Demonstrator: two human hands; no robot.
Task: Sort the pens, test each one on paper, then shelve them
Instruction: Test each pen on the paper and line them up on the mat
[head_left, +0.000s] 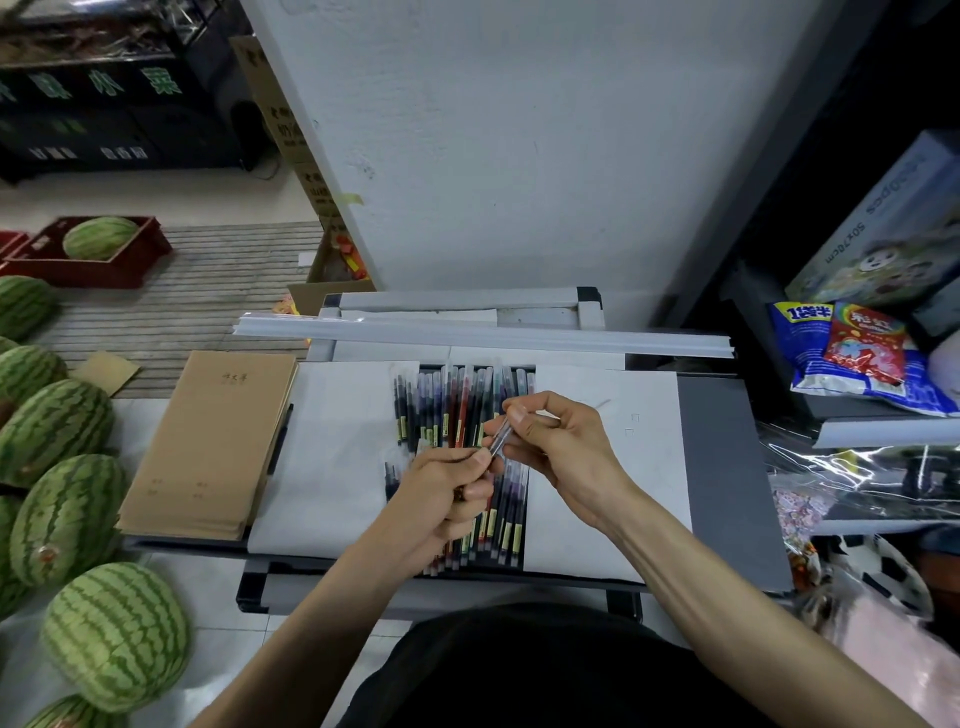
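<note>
Pens (462, 410) lie in a dense row down the middle of the tabletop (727, 467), side by side, barrels running from the far edge toward the near edge. Barrels dark, some blue, a few red; most carry a small yellowish label. Two white paper sheets flank the row: left sheet (332, 457) and right sheet (639, 467), with faint marks on the right one. Tabletop grey, dark-framed; bare grey strip along its right edge. A stack of brown notebooks (208, 441) sits at the left edge, a dark pen tucked against its side. A long pale rail (483, 335) lies across the far edge.

Room: white wall panel (519, 130) straight behind. Striped watermelons (117, 634) crowd the tiled floor to the left; one more sits in a red crate (104, 260) farther back. Shelves on the right hold a printed box (883, 228) and bright snack packets (852, 353).

Both hands work above the middle of the pen row. Left hand (447, 493), grip closed in a fist around a bundle of pens, thumb and forefinger also pinching the lower end of a single clear pen (500, 436). Right hand (561, 441), grip pinching the upper end of the same pen between thumb and forefinger, other fingers curled. The pen is tilted, held clear of the row below. Whether the cap is on cannot be told.
</note>
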